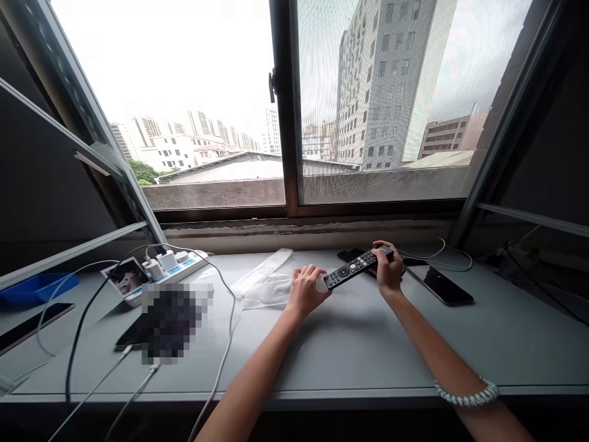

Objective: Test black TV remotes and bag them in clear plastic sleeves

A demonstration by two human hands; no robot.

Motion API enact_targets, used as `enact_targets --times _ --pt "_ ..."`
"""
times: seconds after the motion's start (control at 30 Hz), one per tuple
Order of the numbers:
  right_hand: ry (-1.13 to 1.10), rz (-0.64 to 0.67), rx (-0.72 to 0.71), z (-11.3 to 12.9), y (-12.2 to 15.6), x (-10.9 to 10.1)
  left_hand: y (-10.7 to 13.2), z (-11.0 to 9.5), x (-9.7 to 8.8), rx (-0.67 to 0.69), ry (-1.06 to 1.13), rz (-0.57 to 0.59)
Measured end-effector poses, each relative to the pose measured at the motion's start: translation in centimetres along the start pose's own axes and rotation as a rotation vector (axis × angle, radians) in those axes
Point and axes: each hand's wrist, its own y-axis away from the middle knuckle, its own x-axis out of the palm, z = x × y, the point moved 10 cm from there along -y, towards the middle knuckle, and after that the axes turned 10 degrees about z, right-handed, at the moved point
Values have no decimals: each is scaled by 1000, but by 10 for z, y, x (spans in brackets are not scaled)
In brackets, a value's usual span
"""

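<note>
A black remote control (pixel 352 269) with rows of buttons is held tilted above the desk, running from lower left to upper right. My right hand (pixel 389 270) is closed round its upper right end, thumb on top. At the remote's lower left end, my left hand (pixel 307 290) has its fingers curled. A small whitish piece (pixel 321 283) shows between that hand and the remote; its material is unclear. Just left of my left hand, clear plastic bags (pixel 264 285) lie crumpled on the desk. Behind the remote rests a dark flat object (pixel 350 254), partly hidden.
A black phone (pixel 442 283) lies right of my right hand, a cable (pixel 455 267) behind it. On the left are a power strip (pixel 184 270) with chargers, a photo card (pixel 126 277), a partly blurred dark device (pixel 133 331), another phone (pixel 34 325), a blue tray (pixel 39 288) and loose cables.
</note>
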Motion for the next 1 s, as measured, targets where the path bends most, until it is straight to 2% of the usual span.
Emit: enact_targets --times 0.13,0.33,0.63,0.8,1.0 --pt "-30 1 27 -5 -2 0 -1 -3 0 23 4 5" --pt "25 44 0 0 0 6 -1 -10 2 55 -32 26" --pt "181 39 -177 18 0 5 -1 -11 4 65 -47 50" --pt "240 72 -275 33 6 9 0 -14 1 70 -49 45" --pt "296 105 -368 47 14 16 -2 -11 4 49 -58 97"
